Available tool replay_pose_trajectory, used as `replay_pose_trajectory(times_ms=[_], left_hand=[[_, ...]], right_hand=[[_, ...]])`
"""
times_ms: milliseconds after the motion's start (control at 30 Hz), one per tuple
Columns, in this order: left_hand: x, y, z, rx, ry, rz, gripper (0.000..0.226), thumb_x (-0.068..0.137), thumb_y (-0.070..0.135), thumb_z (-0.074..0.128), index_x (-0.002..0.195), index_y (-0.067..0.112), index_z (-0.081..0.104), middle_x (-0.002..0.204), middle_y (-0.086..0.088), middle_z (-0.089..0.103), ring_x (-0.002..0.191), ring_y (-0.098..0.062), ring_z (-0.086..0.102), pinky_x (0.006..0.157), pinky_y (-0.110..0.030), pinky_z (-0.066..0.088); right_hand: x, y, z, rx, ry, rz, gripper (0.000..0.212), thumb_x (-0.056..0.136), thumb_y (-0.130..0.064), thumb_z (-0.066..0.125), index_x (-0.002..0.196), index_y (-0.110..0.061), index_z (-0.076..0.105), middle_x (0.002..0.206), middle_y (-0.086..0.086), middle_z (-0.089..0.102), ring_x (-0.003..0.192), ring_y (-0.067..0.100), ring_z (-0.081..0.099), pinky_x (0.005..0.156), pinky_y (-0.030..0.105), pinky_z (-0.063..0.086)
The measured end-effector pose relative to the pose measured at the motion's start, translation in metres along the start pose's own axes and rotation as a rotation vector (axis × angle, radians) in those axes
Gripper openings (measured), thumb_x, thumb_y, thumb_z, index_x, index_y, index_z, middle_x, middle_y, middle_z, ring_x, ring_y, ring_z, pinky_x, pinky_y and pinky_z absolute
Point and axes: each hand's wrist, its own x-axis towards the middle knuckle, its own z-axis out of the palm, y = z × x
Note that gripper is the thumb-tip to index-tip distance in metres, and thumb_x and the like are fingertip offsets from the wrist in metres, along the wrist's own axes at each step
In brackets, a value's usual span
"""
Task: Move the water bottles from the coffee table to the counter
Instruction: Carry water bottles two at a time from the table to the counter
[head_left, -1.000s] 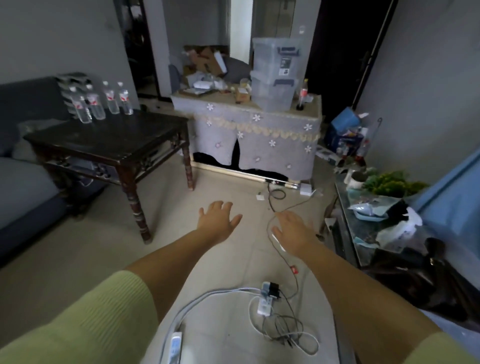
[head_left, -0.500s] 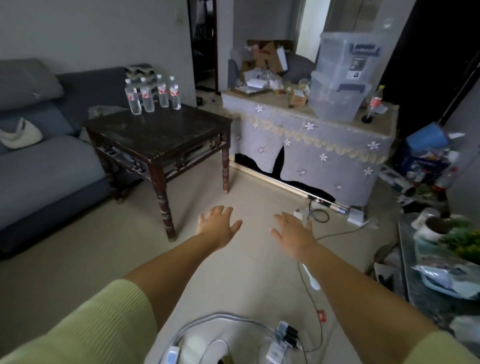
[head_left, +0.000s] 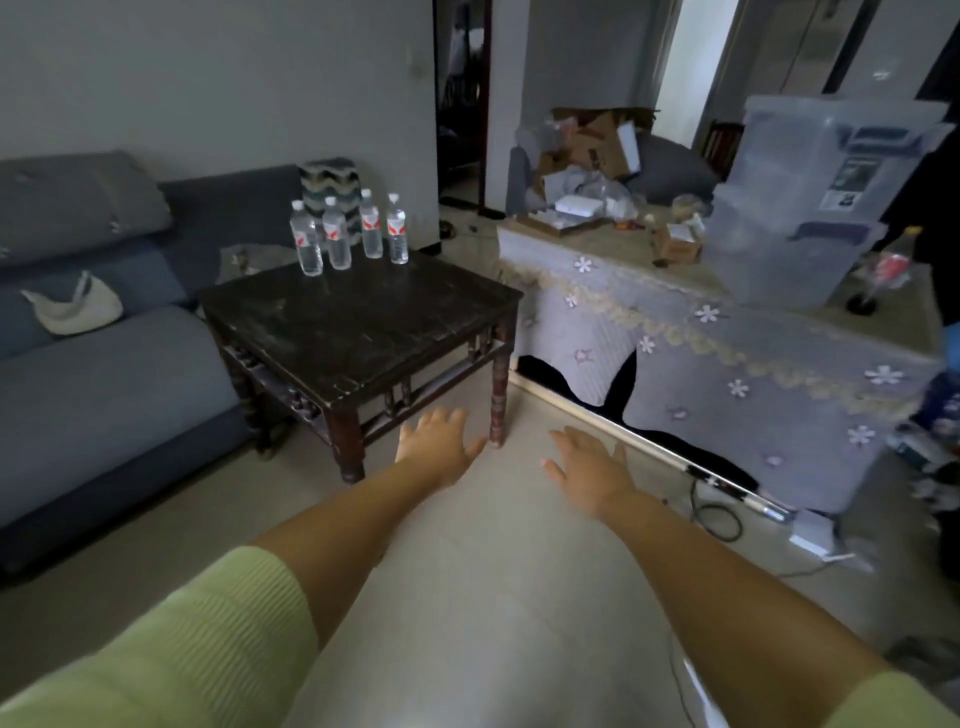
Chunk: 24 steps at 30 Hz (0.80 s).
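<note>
Several clear water bottles (head_left: 340, 240) with red labels and white caps stand upright at the far edge of a dark wooden coffee table (head_left: 363, 317). To its right is the counter (head_left: 727, 317), draped in a grey flowered cloth. My left hand (head_left: 436, 446) is stretched out low in front of the table's near corner, fingers spread, holding nothing. My right hand (head_left: 589, 467) reaches forward beside it over the floor, also spread and empty. Both hands are well short of the bottles.
A grey sofa (head_left: 98, 374) runs along the left behind the table. On the counter stand stacked clear storage bins (head_left: 810, 202), a red-labelled bottle (head_left: 888, 270), boxes and papers (head_left: 582, 208). Cables (head_left: 717, 514) and a white adapter (head_left: 813, 535) lie on the floor by the counter's foot.
The view has swung left and moved closer to the coffee table. The floor power strip and the right-hand clutter have dropped out of view. Both hands stay spread and empty.
</note>
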Motion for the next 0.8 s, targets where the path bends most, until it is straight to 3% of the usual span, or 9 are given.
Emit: replay_pose_trajectory(times_ms=[267, 467, 600, 800], left_hand=[[0.108, -0.028, -0.002, -0.034, -0.01, -0.051, 0.063, 0.096, 0.057, 0.034, 0.146, 0.019, 0.031, 0.153, -0.009, 0.032, 0.142, -0.029, 0.027, 0.116, -0.055, 0.017], [0.24, -0.05, -0.014, -0.089, 0.065, -0.18, 0.061, 0.096, 0.056, 0.036, 0.146, 0.022, 0.032, 0.152, -0.005, 0.033, 0.141, -0.026, 0.028, 0.116, -0.054, 0.017], [0.304, -0.06, -0.021, -0.115, 0.05, -0.294, 0.061, 0.096, 0.055, 0.034, 0.147, 0.022, 0.03, 0.153, -0.004, 0.031, 0.143, -0.026, 0.026, 0.117, -0.053, 0.017], [0.4, -0.038, -0.033, -0.137, 0.058, -0.309, 0.061, 0.097, 0.055, 0.034, 0.148, 0.021, 0.03, 0.154, -0.004, 0.03, 0.143, -0.026, 0.025, 0.117, -0.052, 0.019]], right_hand=[[0.127, -0.011, -0.009, 0.0, 0.005, -0.053, 0.054, 0.099, -0.051, 0.031, 0.148, -0.028, 0.027, 0.154, 0.003, 0.031, 0.142, 0.023, 0.029, 0.114, 0.06, 0.007], [0.287, -0.01, -0.028, -0.057, 0.074, -0.193, 0.054, 0.098, -0.052, 0.032, 0.145, -0.026, 0.033, 0.151, 0.002, 0.038, 0.14, 0.024, 0.034, 0.113, 0.056, 0.017], [0.359, -0.008, -0.044, -0.101, 0.026, -0.293, 0.054, 0.099, -0.051, 0.03, 0.147, -0.027, 0.029, 0.156, 0.0, 0.029, 0.144, 0.024, 0.026, 0.114, 0.059, 0.012], [0.474, 0.012, -0.086, -0.098, -0.023, -0.345, 0.053, 0.101, -0.046, 0.029, 0.148, -0.022, 0.028, 0.154, 0.004, 0.03, 0.142, 0.025, 0.027, 0.113, 0.056, 0.024]])
